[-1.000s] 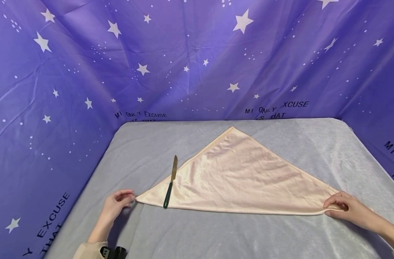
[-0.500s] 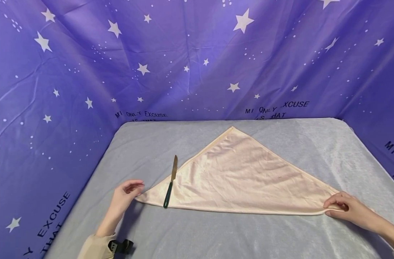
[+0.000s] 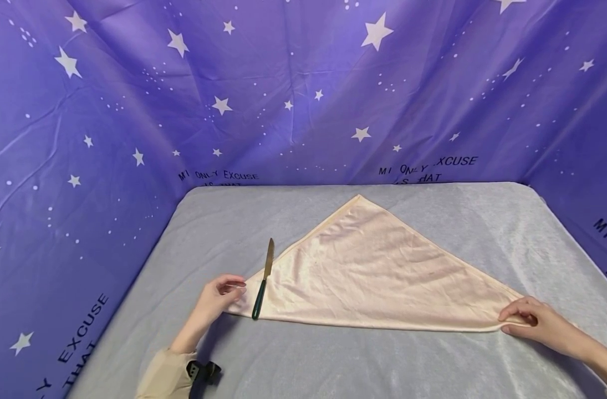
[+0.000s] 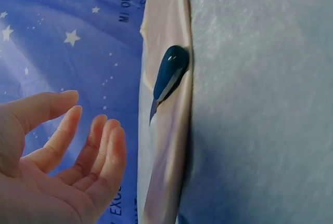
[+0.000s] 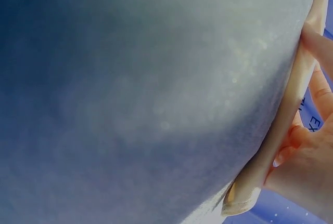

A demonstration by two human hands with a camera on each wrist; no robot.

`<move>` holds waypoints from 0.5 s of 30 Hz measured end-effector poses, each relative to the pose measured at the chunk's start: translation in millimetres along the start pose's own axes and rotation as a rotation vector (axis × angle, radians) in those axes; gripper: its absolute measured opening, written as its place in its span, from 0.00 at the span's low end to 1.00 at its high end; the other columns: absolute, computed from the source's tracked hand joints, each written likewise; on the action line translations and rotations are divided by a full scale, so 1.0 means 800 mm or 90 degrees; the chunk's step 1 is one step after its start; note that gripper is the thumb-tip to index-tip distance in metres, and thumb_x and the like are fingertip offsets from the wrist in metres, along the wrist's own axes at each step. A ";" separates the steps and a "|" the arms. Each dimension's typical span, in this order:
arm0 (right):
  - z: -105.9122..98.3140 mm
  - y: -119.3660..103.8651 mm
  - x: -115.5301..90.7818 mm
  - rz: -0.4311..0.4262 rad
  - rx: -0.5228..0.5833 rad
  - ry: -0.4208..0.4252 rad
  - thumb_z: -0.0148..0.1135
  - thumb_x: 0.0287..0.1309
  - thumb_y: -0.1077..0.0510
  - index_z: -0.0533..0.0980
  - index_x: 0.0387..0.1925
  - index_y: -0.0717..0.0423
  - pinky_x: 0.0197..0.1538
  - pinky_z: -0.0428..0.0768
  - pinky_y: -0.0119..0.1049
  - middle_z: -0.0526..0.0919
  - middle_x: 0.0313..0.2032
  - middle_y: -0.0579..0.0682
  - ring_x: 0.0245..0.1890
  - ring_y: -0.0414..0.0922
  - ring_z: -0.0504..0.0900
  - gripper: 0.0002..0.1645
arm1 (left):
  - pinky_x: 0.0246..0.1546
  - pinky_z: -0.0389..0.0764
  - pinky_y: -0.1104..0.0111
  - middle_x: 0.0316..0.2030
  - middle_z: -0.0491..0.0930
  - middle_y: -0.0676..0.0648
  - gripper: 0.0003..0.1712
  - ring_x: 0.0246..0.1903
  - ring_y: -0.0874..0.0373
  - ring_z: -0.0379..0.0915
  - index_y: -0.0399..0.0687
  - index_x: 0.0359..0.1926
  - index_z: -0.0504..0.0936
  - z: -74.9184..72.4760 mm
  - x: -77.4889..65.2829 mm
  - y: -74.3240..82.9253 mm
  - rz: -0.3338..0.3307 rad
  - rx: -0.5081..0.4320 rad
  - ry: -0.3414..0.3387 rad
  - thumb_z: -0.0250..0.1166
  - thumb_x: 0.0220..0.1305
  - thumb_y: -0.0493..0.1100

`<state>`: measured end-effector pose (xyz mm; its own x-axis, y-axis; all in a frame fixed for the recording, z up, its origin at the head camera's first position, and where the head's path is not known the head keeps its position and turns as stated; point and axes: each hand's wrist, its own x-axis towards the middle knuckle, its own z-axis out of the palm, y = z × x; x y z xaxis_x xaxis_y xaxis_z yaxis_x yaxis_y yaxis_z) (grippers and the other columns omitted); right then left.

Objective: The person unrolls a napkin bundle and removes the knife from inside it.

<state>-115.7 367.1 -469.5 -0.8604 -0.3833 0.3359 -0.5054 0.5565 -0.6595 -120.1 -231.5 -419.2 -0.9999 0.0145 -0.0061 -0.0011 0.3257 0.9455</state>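
A satiny pale peach cloth (image 3: pixel 383 271), folded to a triangle, lies flat with its long edge toward me. Across its left part rests a table knife (image 3: pixel 258 299) with a dark green handle, blade pointing away and reaching past the cloth's edge. My left hand (image 3: pixel 220 296) hovers over the cloth's left corner, just left of the knife; in the left wrist view its fingers are loosely bent with nothing between them. At the opposite corner, my right hand (image 3: pixel 542 324) pinches the cloth's front edge between thumb and fingers. The right wrist view has the thumb (image 5: pixel 318 44) on that edge.
Grey plush fabric covers the table (image 3: pixel 333 366). A purple curtain (image 3: pixel 293 66) printed with white stars and black lettering hangs behind it and on both sides. A black strap device (image 3: pixel 203 372) sits at the left sleeve.
My left hand has moved right and slightly away from me, from the cloth's left tip to beside the knife. The right hand, cloth and knife have stayed in place.
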 end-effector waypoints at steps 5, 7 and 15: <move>0.000 0.003 -0.001 0.010 0.001 -0.002 0.69 0.28 0.73 0.75 0.26 0.44 0.24 0.56 0.27 0.69 0.24 0.36 0.24 0.32 0.60 0.24 | 0.27 0.78 0.66 0.31 0.78 0.34 0.15 0.25 0.52 0.77 0.23 0.40 0.74 0.009 0.008 -0.012 -0.023 0.000 -0.019 0.61 0.50 0.28; 0.000 0.003 -0.002 0.017 -0.001 -0.004 0.69 0.29 0.73 0.76 0.26 0.44 0.24 0.55 0.27 0.69 0.24 0.36 0.24 0.32 0.60 0.23 | 0.27 0.78 0.66 0.31 0.78 0.34 0.14 0.25 0.52 0.77 0.23 0.40 0.74 0.011 0.010 -0.013 -0.026 0.000 -0.023 0.61 0.50 0.28; 0.000 0.004 -0.002 0.008 -0.003 -0.003 0.69 0.28 0.73 0.76 0.26 0.43 0.24 0.56 0.26 0.69 0.24 0.36 0.24 0.32 0.60 0.24 | 0.25 0.78 0.69 0.33 0.77 0.32 0.14 0.26 0.56 0.76 0.23 0.40 0.74 0.022 0.015 -0.018 -0.033 0.008 -0.036 0.61 0.51 0.28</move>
<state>-116.3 369.4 -472.2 -0.8661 -0.3796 0.3252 -0.4954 0.5649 -0.6599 -131.4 -219.2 -438.4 -0.9960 0.0512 -0.0736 -0.0521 0.3386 0.9395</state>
